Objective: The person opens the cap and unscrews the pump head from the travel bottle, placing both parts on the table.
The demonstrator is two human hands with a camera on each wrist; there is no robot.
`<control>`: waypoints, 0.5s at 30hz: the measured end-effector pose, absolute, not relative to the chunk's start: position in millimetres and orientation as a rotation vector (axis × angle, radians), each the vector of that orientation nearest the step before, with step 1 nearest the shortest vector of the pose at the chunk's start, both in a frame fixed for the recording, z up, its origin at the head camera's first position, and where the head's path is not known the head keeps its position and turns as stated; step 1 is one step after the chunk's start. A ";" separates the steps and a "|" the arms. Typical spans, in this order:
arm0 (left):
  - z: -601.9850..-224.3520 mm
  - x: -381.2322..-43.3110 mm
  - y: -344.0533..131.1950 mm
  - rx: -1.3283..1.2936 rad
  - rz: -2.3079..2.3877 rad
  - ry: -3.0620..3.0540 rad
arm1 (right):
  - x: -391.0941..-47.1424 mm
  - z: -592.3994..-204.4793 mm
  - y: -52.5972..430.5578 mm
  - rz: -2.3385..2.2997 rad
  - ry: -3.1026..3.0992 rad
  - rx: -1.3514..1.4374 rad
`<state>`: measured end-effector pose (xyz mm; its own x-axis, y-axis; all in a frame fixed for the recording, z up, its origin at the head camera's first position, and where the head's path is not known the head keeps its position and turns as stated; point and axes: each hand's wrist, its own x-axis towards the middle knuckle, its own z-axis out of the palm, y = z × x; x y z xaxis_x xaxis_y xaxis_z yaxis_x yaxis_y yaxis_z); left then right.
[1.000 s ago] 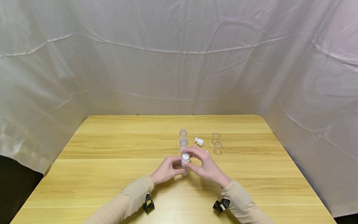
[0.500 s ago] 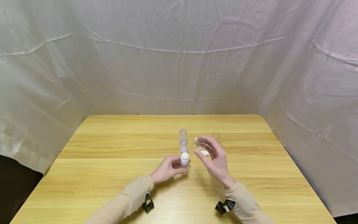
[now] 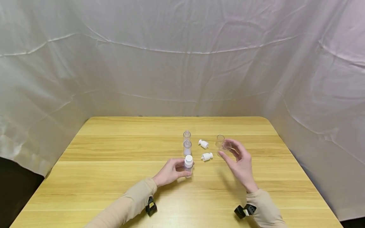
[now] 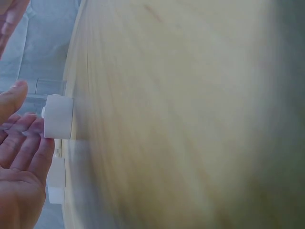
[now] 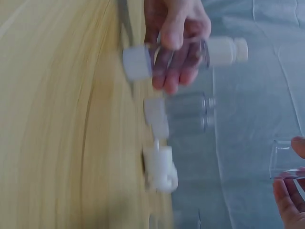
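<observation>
My left hand (image 3: pixel 172 172) grips a small clear bottle (image 3: pixel 188 172) upright near the middle of the table, fingers and thumb around its body. A white pump head (image 3: pixel 188 161) tops it, and its white base (image 4: pixel 58 117) shows in the left wrist view. To the right, my right hand (image 3: pixel 239 163) holds a clear cap (image 5: pixel 281 160) between thumb and fingers, raised above the table. Just left of that hand, two white pump heads lie on their sides, one farther back (image 3: pixel 203 144) and one nearer (image 3: pixel 207 156).
Behind the held bottle, two clear bottles without pump heads stand in a row, a nearer one (image 3: pixel 187 148) and a farther one (image 3: pixel 186 135). Another clear cap (image 3: pixel 220 140) stands beyond my right fingers. A pale curtain (image 3: pixel 182 72) hangs around the wooden table (image 3: pixel 114 148).
My right hand has lifted the clear cap off the held bottle and carried it rightward, baring the white pump head. My left hand stays in place with the bottle.
</observation>
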<state>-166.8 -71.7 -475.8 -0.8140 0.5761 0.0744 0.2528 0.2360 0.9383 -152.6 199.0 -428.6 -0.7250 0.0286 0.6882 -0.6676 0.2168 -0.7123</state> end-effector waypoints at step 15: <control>-475.2 -166.7 -72.3 0.764 1.628 2.203 | -150.0 -440.9 233.0 1.333 -2.329 0.371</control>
